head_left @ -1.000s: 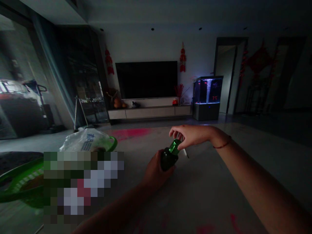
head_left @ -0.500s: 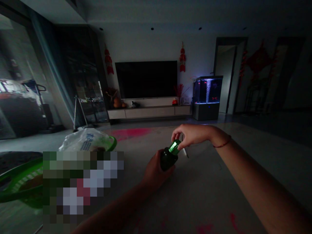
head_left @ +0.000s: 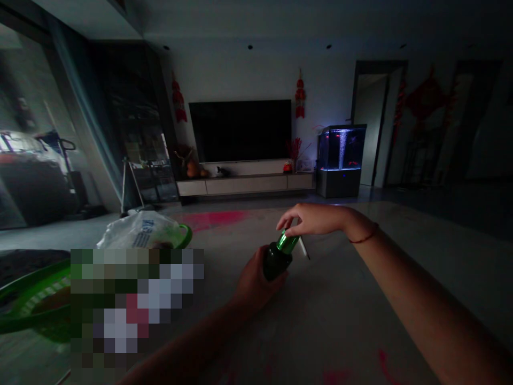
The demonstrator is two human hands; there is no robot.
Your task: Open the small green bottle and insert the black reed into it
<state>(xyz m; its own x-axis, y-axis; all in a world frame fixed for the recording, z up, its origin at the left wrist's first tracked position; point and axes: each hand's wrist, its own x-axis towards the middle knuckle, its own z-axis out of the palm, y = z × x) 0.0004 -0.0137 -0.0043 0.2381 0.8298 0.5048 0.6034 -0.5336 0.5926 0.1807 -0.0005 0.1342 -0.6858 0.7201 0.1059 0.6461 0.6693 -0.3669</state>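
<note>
My left hand [head_left: 253,283] is wrapped round the body of a small dark green bottle [head_left: 276,260], held tilted over the table top [head_left: 344,310]. Its shiny green cap [head_left: 287,243] points up and to the right. My right hand [head_left: 310,220] reaches in from the right with its fingertips pinched on that cap. A thin red cord circles my right wrist. A small pale object shows just behind the cap, under my right hand; I cannot make out what it is.
A green plastic basket [head_left: 28,307] with a plastic bag [head_left: 140,230] stands at the left of the table; part of it is blurred out. Across the dark room are a television [head_left: 240,130] on a low cabinet and a lit fish tank [head_left: 341,149].
My right hand's fingers have shifted slightly round the cap, moving a little left and down. The bottle and my left hand have stayed almost still.
</note>
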